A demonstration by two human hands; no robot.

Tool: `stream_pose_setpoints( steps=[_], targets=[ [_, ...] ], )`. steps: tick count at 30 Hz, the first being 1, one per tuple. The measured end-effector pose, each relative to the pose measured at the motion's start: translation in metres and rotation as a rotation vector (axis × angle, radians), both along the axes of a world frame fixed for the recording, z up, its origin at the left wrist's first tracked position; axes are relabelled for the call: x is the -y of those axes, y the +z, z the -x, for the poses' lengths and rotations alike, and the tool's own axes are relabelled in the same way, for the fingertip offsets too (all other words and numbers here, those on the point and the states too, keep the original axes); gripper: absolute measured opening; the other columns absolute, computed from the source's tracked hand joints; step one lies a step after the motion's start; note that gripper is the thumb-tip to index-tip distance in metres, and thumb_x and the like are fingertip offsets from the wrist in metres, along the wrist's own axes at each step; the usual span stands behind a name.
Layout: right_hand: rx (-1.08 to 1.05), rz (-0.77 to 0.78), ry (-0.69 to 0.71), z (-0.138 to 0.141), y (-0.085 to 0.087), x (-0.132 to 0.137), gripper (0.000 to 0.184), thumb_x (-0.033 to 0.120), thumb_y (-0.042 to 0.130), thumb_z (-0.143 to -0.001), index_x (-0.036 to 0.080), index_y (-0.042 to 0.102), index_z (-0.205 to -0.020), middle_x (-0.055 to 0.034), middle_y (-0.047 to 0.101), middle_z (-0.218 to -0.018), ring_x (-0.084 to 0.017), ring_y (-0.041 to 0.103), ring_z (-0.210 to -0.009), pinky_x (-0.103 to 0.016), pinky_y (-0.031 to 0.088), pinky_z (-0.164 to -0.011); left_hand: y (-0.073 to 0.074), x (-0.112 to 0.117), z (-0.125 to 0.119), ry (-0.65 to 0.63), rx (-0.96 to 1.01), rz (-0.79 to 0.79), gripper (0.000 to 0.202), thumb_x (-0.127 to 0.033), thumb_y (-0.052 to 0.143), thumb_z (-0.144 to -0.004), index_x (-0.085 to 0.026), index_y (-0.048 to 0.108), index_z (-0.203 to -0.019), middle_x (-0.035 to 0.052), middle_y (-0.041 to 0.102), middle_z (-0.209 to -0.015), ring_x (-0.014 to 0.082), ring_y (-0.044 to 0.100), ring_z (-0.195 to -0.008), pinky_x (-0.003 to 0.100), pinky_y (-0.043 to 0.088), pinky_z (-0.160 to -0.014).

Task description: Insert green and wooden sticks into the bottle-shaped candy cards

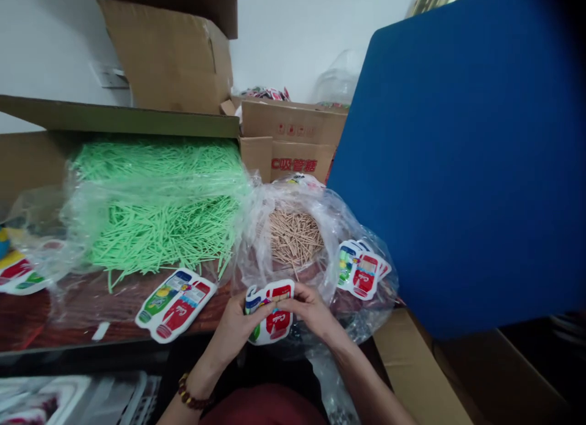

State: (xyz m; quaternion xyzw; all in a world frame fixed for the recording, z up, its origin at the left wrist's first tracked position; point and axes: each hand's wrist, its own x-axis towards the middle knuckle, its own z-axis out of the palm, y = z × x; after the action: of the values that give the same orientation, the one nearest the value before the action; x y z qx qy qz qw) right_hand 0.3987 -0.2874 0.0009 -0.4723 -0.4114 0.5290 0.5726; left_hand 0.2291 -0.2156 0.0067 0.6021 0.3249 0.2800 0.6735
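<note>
Both my hands hold one flat printed cola-bottle packet (279,324) upright at the table's front edge. My left hand (232,327) grips its left side, the thumb lying across the print. My right hand (315,312) pinches the upper right part, thumb on the front; the fingers behind are hidden. A similar cola-bottle packet (176,304) lies on the table left of my hands. To the right, a small fanned pile of the same packets (361,269) rests on clear plastic. Just beyond my hands, an opened plastic bag holds thin tan sticks (295,236).
Bright green thin sticks (169,229) fill a plastic-lined carton at the left. Cardboard boxes (293,129) stand behind, against the wall. A large blue panel (458,156) blocks the right side. More printed packets (18,269) lie far left; a cardboard flap (416,364) is low right.
</note>
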Motion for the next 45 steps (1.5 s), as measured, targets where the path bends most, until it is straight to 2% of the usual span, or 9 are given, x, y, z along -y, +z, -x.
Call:
stream_pose_setpoints(
  steps=[4,9,12,15,22,31,36,42,45],
  targets=[
    [0.103,0.031,-0.322,-0.04,0.01,0.031,0.022,0.035,0.075,-0.071,0.018,0.072,-0.085,-0.0024,0.073,-0.08,-0.017,0.066,-0.067,-0.027,0.053,-0.063,0.0,0.003,-0.006,-0.052,0.008,-0.073,0.018,-0.031,0.069,-0.077,-0.015,0.069,-0.087,0.0023,0.072,-0.08,0.0179,0.065,-0.075,0.025,0.051,-0.071],
    [0.25,-0.023,-0.894,-0.12,0.028,0.064,0.032,0.036,0.078,-0.066,0.018,0.071,-0.091,-0.003,0.073,-0.082,-0.016,0.065,-0.064,-0.026,0.055,-0.059,-0.004,0.002,-0.008,-0.032,-0.016,-0.105,0.016,-0.03,0.062,-0.083,-0.016,0.068,-0.08,-0.0002,0.065,-0.068,0.014,0.06,-0.064,0.022,0.049,-0.064],
    [0.345,-0.032,-1.048,-0.153,0.025,0.069,0.036,0.039,0.077,-0.066,0.016,0.069,-0.092,-0.0023,0.072,-0.078,-0.016,0.064,-0.059,-0.027,0.054,-0.054,-0.01,0.001,-0.008,-0.04,-0.039,-0.098,0.016,-0.03,0.061,-0.082,-0.016,0.067,-0.079,-0.0001,0.064,-0.067,0.0138,0.059,-0.063,0.022,0.048,-0.063],
    [0.393,0.044,-1.04,-0.169,0.013,0.066,0.035,0.041,0.078,-0.063,0.015,0.068,-0.085,-0.0006,0.07,-0.068,-0.015,0.061,-0.052,-0.026,0.051,-0.049,-0.014,-0.001,-0.005,-0.051,-0.053,-0.111,0.017,-0.031,0.06,-0.083,-0.016,0.067,-0.08,-0.0001,0.064,-0.067,0.0137,0.059,-0.063,0.022,0.047,-0.063],
    [0.115,0.023,-1.014,-0.166,-0.011,0.047,0.041,0.041,0.078,-0.058,0.017,0.066,-0.089,0.0008,0.07,-0.065,-0.017,0.063,-0.049,-0.028,0.051,-0.049,-0.014,-0.007,0.002,-0.023,-0.061,-0.102,0.018,-0.032,0.062,-0.081,-0.015,0.068,-0.079,0.0002,0.064,-0.066,0.0145,0.058,-0.062,0.023,0.046,-0.063],
    [0.359,0.153,-1.222,-0.182,-0.051,0.06,0.045,0.049,0.07,-0.062,0.013,0.067,-0.088,-0.001,0.068,-0.059,-0.018,0.062,-0.05,-0.027,0.049,-0.048,-0.016,-0.01,0.007,0.011,-0.077,-0.075,0.02,-0.034,0.061,-0.081,-0.016,0.068,-0.076,0.0,0.063,-0.066,0.0152,0.058,-0.064,0.024,0.046,-0.064],
    [0.475,0.195,-1.18,-0.168,-0.05,0.05,0.048,0.055,0.062,-0.068,0.014,0.067,-0.094,-0.0033,0.069,-0.064,-0.021,0.064,-0.056,-0.03,0.049,-0.051,-0.013,-0.009,0.007,0.019,-0.083,-0.059,0.022,-0.036,0.062,-0.08,-0.016,0.067,-0.075,0.0,0.063,-0.064,0.0157,0.058,-0.062,0.025,0.045,-0.064],
    [0.925,0.548,-1.091,-0.16,-0.045,0.055,0.048,0.056,0.05,-0.079,0.017,0.068,-0.099,-0.0137,0.072,-0.079,-0.029,0.066,-0.077,-0.035,0.047,-0.065,-0.019,-0.012,0.012,0.019,-0.064,-0.061,0.02,-0.034,0.061,-0.083,-0.016,0.067,-0.078,-0.0006,0.063,-0.066,0.0149,0.057,-0.064,0.023,0.045,-0.065],
    [0.897,0.496,-1.025,-0.161,-0.05,0.06,0.05,0.061,0.053,-0.075,0.016,0.069,-0.094,-0.0134,0.072,-0.079,-0.029,0.066,-0.074,-0.034,0.047,-0.065,-0.022,-0.013,0.013,0.028,-0.076,-0.057,0.021,-0.035,0.061,-0.083,-0.016,0.067,-0.076,-0.0007,0.062,-0.064,0.0144,0.057,-0.062,0.022,0.044,-0.062]
  ],
)
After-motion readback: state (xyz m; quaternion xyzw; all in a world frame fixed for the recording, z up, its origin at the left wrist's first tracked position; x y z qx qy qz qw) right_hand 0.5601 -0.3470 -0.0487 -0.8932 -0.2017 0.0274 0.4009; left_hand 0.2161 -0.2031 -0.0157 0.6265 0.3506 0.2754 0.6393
